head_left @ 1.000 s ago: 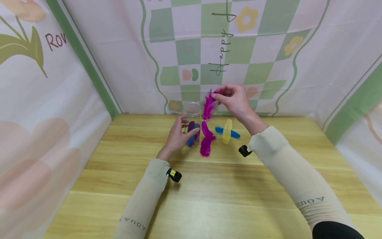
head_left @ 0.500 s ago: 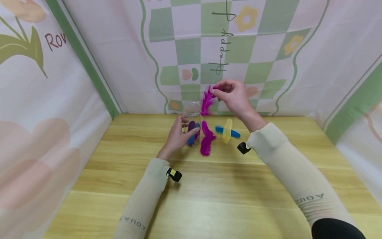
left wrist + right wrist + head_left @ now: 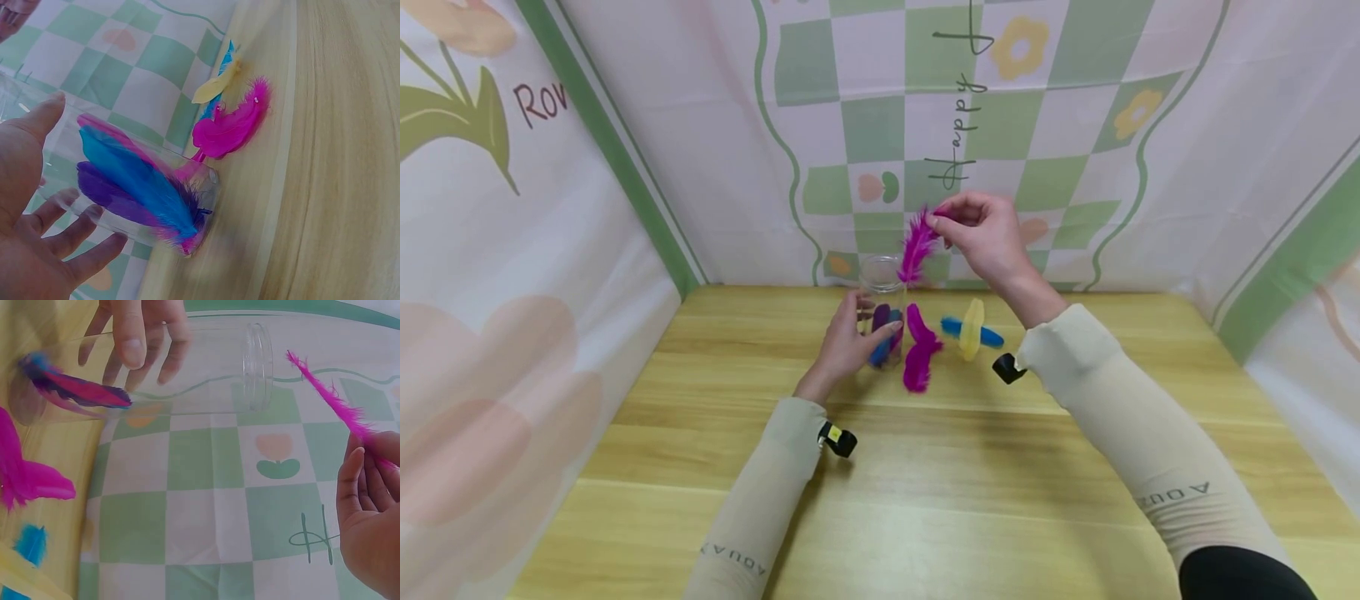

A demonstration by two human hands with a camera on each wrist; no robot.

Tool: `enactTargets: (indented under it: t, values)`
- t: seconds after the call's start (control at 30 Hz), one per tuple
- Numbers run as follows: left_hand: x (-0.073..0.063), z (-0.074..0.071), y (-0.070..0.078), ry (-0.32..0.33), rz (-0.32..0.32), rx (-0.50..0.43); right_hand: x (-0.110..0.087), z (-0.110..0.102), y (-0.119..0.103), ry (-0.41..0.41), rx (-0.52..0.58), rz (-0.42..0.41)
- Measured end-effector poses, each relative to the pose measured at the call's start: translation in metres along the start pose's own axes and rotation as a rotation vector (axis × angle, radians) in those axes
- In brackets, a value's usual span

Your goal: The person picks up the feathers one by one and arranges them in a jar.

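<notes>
A clear, open-topped jar (image 3: 883, 292) stands upright near the table's back edge, with blue, purple and pink feathers (image 3: 134, 178) inside. My left hand (image 3: 847, 343) grips it from the left, thumb in front and fingers curled behind. Between thumb and fingertips my right hand (image 3: 988, 237) pinches a magenta feather (image 3: 917, 248) by one end. In the right wrist view the feather's free tip (image 3: 297, 359) is just beyond the jar's rim (image 3: 257, 367), outside it. Magenta feathers (image 3: 917, 367) lie on the table right of the jar.
Farther right, a yellow feather (image 3: 972, 329) lies across a blue feather (image 3: 992, 337). The wooden table (image 3: 880, 500) ends at the back against a checkered cloth (image 3: 872, 129). Another printed cloth (image 3: 490, 350) hangs on the left side.
My right hand has risen and shifted slightly left, bringing the pinched magenta feather up toward the jar's mouth. The left hand and jar have stayed in place.
</notes>
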State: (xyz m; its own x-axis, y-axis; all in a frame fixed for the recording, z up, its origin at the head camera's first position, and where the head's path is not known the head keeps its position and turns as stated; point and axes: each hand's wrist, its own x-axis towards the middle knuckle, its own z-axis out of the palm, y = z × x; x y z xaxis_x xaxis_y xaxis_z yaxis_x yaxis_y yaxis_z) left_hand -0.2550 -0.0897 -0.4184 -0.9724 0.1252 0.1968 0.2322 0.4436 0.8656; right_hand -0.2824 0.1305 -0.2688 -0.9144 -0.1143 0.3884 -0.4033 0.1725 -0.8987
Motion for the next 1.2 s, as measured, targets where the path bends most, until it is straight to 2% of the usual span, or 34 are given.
enactTargets:
  t: [0.37,0.67,0.9,1.2]
  values:
    - [0.000,0.000,0.001,0.002,-0.003,0.007,0.004,0.004,-0.004,0.034,0.022,-0.038]
    - [0.000,0.000,-0.002,0.000,0.003,0.003,0.004,0.008,-0.003,0.068,0.033,-0.127]
    - [-0.001,0.000,-0.001,0.002,0.006,0.006,0.001,0.009,-0.002,0.046,-0.027,-0.131]
    - [0.000,0.000,-0.002,-0.001,0.010,-0.002,-0.003,0.011,0.007,0.012,-0.047,-0.110]
